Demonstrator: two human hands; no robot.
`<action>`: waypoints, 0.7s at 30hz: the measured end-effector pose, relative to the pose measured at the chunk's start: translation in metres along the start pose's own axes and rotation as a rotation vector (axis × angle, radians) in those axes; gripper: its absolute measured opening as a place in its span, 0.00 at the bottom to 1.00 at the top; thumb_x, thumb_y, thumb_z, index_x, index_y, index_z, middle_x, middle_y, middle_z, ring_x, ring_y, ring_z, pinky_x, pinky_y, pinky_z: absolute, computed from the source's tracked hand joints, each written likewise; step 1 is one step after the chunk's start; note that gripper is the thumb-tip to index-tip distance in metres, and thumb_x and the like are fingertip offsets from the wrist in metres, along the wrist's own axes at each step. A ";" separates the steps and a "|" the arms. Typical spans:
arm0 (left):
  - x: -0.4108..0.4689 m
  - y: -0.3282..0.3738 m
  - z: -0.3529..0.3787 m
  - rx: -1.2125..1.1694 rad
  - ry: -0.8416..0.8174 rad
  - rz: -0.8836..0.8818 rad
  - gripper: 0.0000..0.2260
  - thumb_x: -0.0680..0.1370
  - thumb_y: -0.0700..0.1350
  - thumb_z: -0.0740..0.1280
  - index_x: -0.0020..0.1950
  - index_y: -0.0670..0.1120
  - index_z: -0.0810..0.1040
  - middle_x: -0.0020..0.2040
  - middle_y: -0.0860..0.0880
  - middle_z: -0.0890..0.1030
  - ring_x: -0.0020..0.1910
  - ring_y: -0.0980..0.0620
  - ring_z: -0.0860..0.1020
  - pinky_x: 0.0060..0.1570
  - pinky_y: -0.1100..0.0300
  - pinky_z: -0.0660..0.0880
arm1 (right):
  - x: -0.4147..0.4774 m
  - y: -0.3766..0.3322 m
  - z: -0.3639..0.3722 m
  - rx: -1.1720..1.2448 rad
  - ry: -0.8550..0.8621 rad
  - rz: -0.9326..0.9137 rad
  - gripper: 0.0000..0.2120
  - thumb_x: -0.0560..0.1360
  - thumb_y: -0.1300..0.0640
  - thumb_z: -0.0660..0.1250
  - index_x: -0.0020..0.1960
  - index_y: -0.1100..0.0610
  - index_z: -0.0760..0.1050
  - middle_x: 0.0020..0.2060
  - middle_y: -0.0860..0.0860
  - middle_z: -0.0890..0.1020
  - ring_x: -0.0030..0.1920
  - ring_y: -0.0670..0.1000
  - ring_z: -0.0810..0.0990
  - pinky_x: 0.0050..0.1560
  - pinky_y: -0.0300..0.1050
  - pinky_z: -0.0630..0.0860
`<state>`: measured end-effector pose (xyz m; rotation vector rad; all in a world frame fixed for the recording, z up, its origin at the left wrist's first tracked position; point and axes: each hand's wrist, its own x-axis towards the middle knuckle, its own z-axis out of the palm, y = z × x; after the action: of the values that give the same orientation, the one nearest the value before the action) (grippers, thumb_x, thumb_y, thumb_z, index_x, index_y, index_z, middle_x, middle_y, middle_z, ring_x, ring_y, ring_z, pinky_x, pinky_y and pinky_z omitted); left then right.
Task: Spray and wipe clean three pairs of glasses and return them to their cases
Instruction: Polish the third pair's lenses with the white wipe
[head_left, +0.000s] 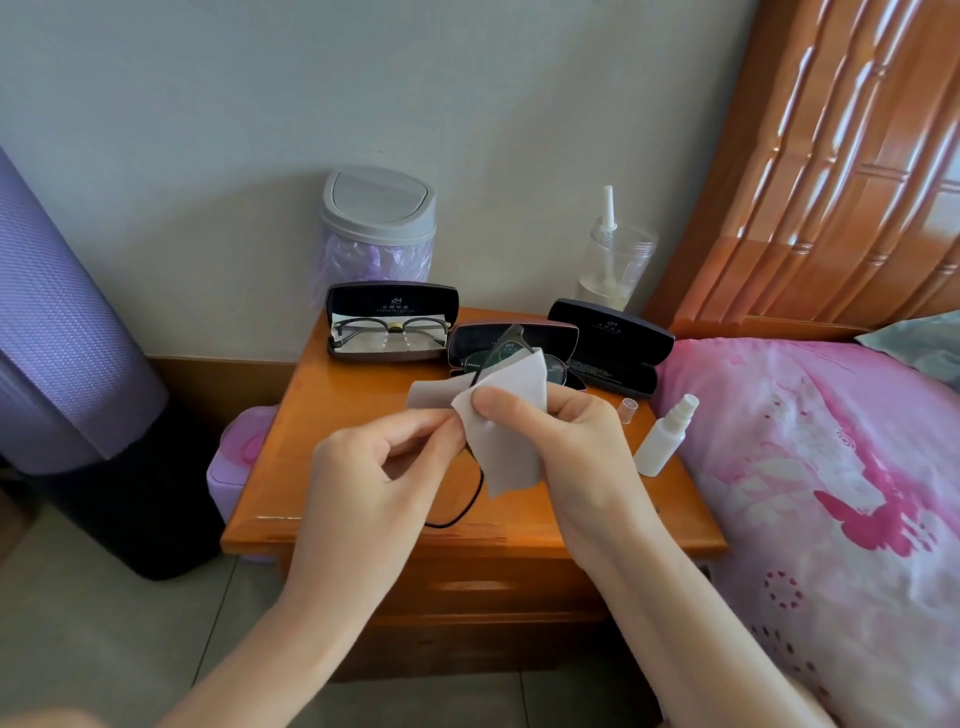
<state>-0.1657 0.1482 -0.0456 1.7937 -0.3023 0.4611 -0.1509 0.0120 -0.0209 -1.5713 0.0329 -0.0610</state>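
Pinches a grey cloth over black-framed glasses with right hand, thumb on top. Grips the glasses with left hand, fingers curled.

We see soft, even daylight, moderately bright, seemingly from the right: the grey swing-lid plastic bin throws a faint shadow leftward on the pale painted wall. Pale glare streaks the glossy orange wooden table along its front edge, and the varnished wooden headboard shows bright highlights. The left hand and right hand are sharp; straight lines bow near the frame edges.
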 end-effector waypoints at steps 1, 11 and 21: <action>0.000 -0.001 0.000 -0.006 0.001 -0.003 0.08 0.70 0.52 0.66 0.47 0.61 0.79 0.37 0.73 0.79 0.47 0.73 0.78 0.41 0.80 0.71 | 0.000 -0.001 0.001 0.018 0.016 0.006 0.06 0.70 0.56 0.72 0.44 0.59 0.83 0.35 0.49 0.83 0.36 0.44 0.80 0.34 0.34 0.75; -0.001 0.003 0.004 -0.054 0.074 -0.039 0.05 0.71 0.51 0.67 0.43 0.61 0.79 0.42 0.70 0.81 0.46 0.68 0.80 0.43 0.78 0.73 | 0.011 -0.010 0.004 0.202 0.136 0.028 0.07 0.72 0.57 0.71 0.43 0.61 0.83 0.32 0.48 0.83 0.37 0.47 0.81 0.44 0.49 0.78; 0.000 0.003 0.000 -0.083 0.119 -0.048 0.05 0.74 0.46 0.68 0.43 0.56 0.82 0.43 0.64 0.83 0.46 0.66 0.81 0.43 0.78 0.72 | 0.003 0.001 -0.004 0.166 0.197 0.020 0.08 0.72 0.53 0.70 0.42 0.58 0.83 0.34 0.48 0.83 0.44 0.47 0.80 0.48 0.41 0.73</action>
<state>-0.1669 0.1474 -0.0435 1.6811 -0.1921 0.5121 -0.1485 0.0082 -0.0219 -1.3946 0.1932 -0.1982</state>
